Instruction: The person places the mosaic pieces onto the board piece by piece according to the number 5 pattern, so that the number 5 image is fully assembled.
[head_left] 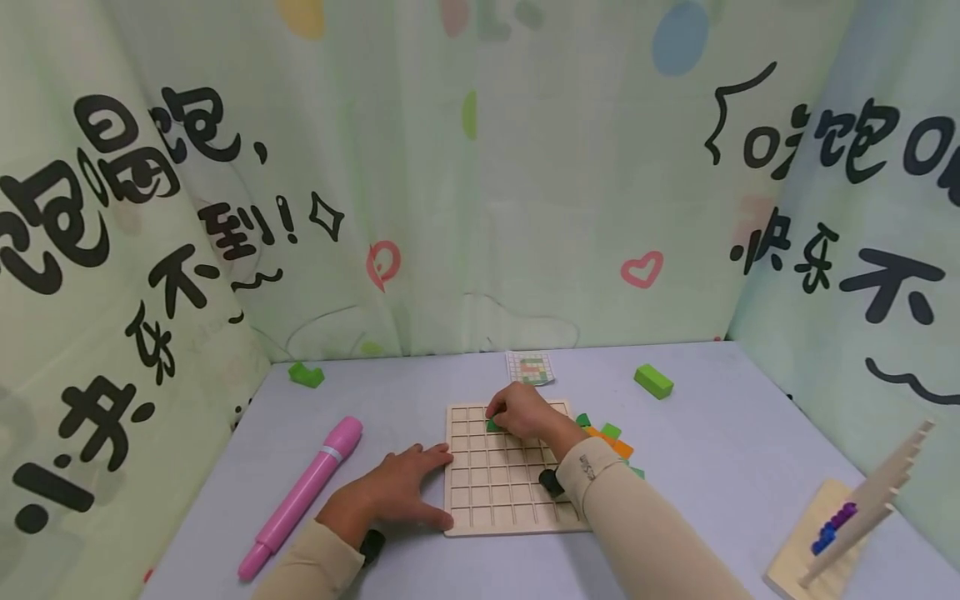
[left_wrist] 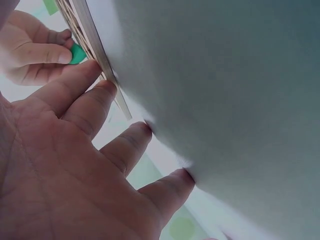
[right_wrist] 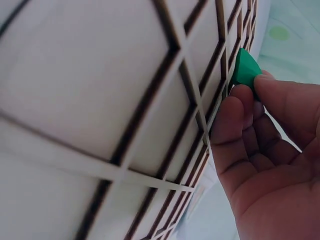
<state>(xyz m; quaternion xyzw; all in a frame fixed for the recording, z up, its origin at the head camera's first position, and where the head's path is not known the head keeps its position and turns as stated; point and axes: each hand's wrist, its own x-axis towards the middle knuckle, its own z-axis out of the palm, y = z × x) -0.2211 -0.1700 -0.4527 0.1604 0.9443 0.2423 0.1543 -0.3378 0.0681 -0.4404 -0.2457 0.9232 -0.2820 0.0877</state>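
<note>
Green block is showing over the far rows of the wooden grid board; your right hand is pinching it between curled fingers, perhaps leaving its underside clear. Your left hand is resting, fingers straight and spread, against the board's left edge, probably steadying it. Beyond, the pattern card is lying flat, likely for easy viewing.

The pinched block is green, the wooden board pale tan with a square grid, the marker-shaped tube pink, the tabletop lavender, the curtain pale green with black characters.
</note>
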